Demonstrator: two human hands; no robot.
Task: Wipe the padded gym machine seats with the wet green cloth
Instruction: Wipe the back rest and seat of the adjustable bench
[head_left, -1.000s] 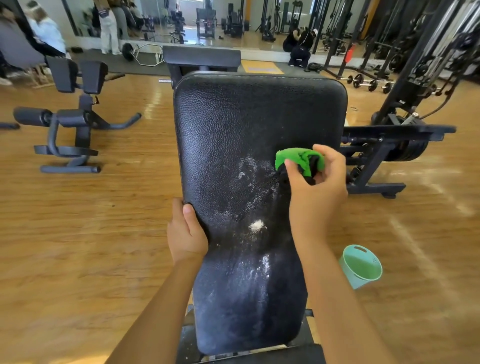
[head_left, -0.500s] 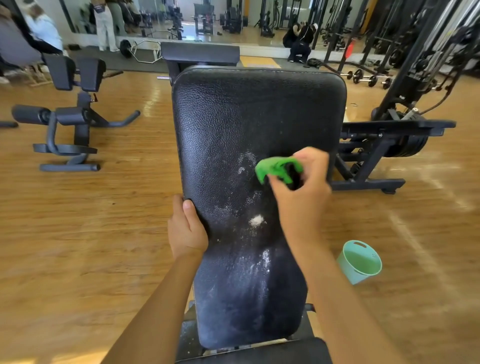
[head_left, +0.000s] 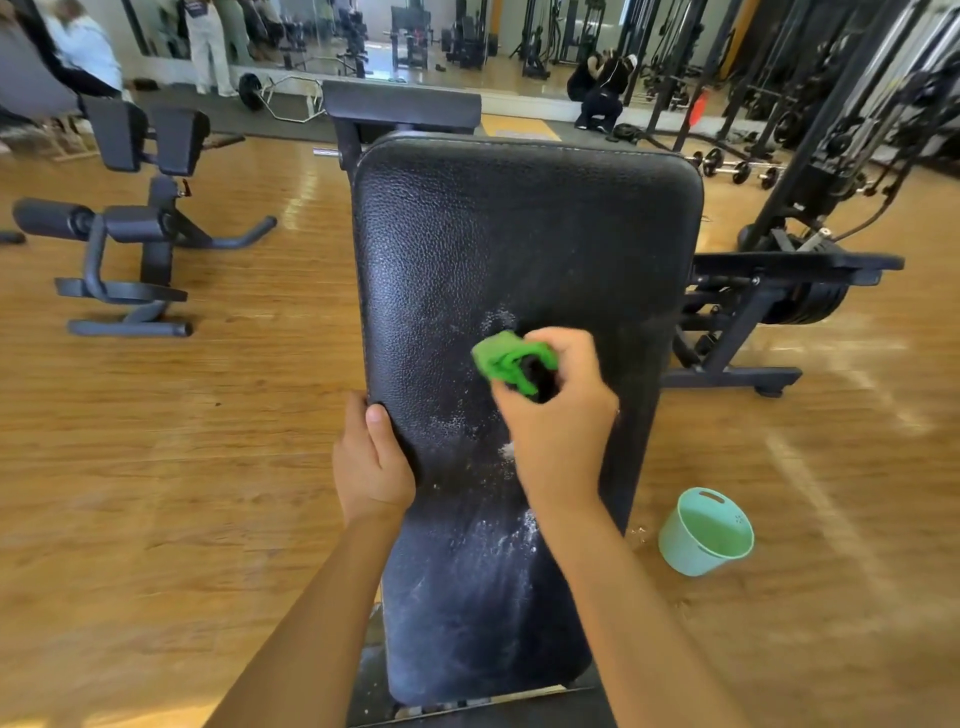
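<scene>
A long black padded bench pad (head_left: 519, 244) runs away from me, with white dusty marks in its middle and near part. My right hand (head_left: 558, 410) presses a bunched green cloth (head_left: 506, 361) onto the pad's middle, by the white marks. Part of the cloth is hidden inside my fist. My left hand (head_left: 371, 460) grips the pad's left edge, thumb on top.
A mint-green bucket (head_left: 706, 532) stands on the wooden floor right of the bench. A black machine frame (head_left: 748, 322) is on the right, a roller-pad machine (head_left: 130, 234) on the left. Racks, dumbbells, a mirror and people are at the back.
My right hand has slid the green cloth leftward and toward me across the pad, from near its right edge to its middle. My left hand has stayed on the left edge.
</scene>
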